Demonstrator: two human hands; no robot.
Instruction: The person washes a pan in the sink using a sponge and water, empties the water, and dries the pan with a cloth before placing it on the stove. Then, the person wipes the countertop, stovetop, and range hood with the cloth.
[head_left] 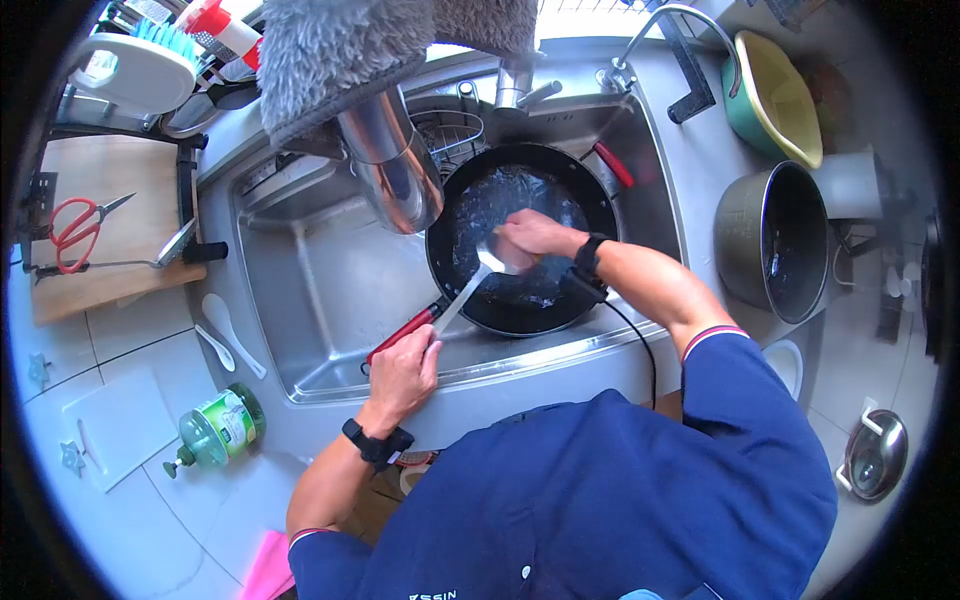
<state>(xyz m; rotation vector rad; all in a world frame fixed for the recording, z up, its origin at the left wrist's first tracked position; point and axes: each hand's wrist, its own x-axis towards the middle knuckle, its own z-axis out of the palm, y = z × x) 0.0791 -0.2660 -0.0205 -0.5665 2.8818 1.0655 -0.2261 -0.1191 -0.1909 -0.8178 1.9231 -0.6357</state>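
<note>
A black wok (590, 185) with water in it lies in the steel sink (300, 285), its red handle (400, 335) pointing to the lower left. My left hand (405, 370) is closed around the handle end of a metal spatula (462, 300), close beside the wok's handle. The spatula's head reaches over the wok. At that head, above the water, is my right hand (530, 238), its fingers closed and blurred; what they hold, if anything, cannot be made out.
The faucet (395, 175) hangs over the wok's left side. To the right stand a deep pot (745, 235) and a green-yellow basin (745, 105). At left are red scissors (75, 235) on a wooden board (130, 180), white spoons (232, 335) and a green bottle (222, 425).
</note>
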